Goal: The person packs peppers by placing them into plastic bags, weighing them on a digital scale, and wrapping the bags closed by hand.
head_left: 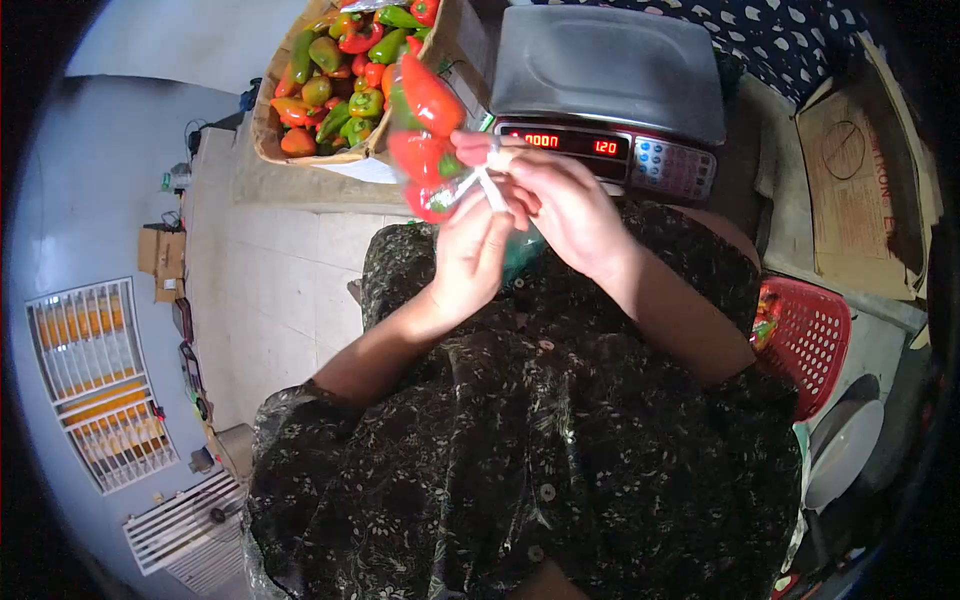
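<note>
1. Several glossy red peppers (432, 95), with green stem parts showing, have been placed in a clear, thin plastic bag (405, 150); that part of the work can be judged done.
2. The bag is held up in the air between the brown cardboard box of mixed red and green peppers (345, 160) and the grey-topped electronic scale (608, 60), with neither the box's heap nor the scale's pan being used as its support.
3. The bag's neck has been gathered, and a thin white strip (489, 187) is drawn across it. The closing is judged to be under way but unfinished, since the strip is being worked by both hands; its fastening is what seems left.
4. By the left hand (470, 250), the lower end of the strip is pinched, with the thumb pressed towards bent fingers, close against the neck.
5. By the right hand (560, 195), the upper part of the strip appears to be pinched, with the fingers curled inward and the index finger reaching towards the bag; the exact grip is blurred and partly covered.
6. On the scale's display, lit red figures are shown: "1.20" can be read in the right-hand window, while only a row of zeros can be picked out in the left one. The markings on the blue keypad (672, 165) are too small to be read.
7. On the flattened brown cardboard sheet (835, 225) at the right, sideways printed capitals are seen, of which "RON" can be made out, beside a round emblem. No brand can be confirmed.
</note>
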Demonstrator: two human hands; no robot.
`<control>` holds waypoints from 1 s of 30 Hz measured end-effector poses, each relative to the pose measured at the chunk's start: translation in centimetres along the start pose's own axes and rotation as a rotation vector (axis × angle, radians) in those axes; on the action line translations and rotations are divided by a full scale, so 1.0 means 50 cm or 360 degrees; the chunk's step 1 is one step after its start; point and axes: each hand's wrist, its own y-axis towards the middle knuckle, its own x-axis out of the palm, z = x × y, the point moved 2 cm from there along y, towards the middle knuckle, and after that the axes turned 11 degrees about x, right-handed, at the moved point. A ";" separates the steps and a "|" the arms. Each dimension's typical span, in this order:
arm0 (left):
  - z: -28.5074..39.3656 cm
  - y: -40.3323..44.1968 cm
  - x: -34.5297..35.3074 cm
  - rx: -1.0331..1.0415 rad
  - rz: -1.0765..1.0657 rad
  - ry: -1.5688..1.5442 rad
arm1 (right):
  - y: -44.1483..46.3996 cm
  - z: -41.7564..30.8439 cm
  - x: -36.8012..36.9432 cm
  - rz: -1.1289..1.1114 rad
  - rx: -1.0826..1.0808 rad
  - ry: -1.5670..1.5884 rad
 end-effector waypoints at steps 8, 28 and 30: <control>-0.034 -0.025 -0.038 0.0136 -0.0707 0.0437 | -0.020 -0.011 -0.009 -0.0570 -0.0044 0.0473; 0.028 0.007 -0.028 -0.0728 0.0416 -0.0965 | -0.010 -0.016 0.021 0.0224 -0.0478 -0.1478; 0.005 0.002 -0.041 -0.0031 0.0150 0.0050 | -0.012 -0.033 0.021 -0.0061 -0.0562 -0.1141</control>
